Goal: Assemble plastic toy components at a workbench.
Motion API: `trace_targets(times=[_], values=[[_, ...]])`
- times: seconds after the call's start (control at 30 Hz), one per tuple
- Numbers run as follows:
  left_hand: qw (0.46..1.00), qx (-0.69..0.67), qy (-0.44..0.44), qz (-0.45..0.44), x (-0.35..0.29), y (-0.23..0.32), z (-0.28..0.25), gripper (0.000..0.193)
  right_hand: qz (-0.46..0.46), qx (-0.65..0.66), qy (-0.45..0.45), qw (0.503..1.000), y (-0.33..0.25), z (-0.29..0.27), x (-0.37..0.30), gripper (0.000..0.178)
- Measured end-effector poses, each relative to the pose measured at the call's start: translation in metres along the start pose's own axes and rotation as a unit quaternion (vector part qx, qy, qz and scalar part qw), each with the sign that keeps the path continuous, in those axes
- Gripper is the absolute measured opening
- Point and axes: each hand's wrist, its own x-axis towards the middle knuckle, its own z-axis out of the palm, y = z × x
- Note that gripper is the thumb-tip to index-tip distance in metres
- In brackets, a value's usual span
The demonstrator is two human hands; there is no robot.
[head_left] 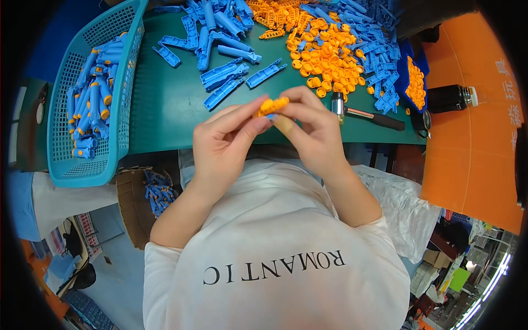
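Observation:
Over the table's near edge, my left hand (225, 140) and my right hand (311, 124) meet, thumbs and fingers closed on a small orange plastic part (272, 106). A bit of blue shows between the thumbs; the fingers hide most of it. Just beyond my hands lie several blue half-shell pieces (223, 96), and another blue half shell (267, 73) lies a little to their right. Past my right hand spreads a heap of round orange caps (330, 63). Beside that hand, a hammer (377, 118) with a metal head and dark grip lies on the table.
A blue-green basket (91, 181) of blue and orange assembled pieces stands left on the green table (165, 121). Blue and ladder-like orange parts (278, 14) pile at the back. Right are a blue bin (406, 55) and a black bottle (445, 99). A cardboard box (129, 203) sits below left.

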Motion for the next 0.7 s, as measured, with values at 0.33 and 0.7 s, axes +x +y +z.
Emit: trace_targets(times=[0.33,0.7], values=[[0.896,0.342,-0.147,0.242,-0.021,-0.001,-0.021,0.029,-0.19,-0.176,-0.086,0.962,0.009,-0.021,-0.03,0.022],[0.877,0.422,-0.111,0.199,0.017,-0.017,-0.023,0.054,-0.217,-0.246,0.003,0.945,0.034,-0.024,0.007,0.019]])
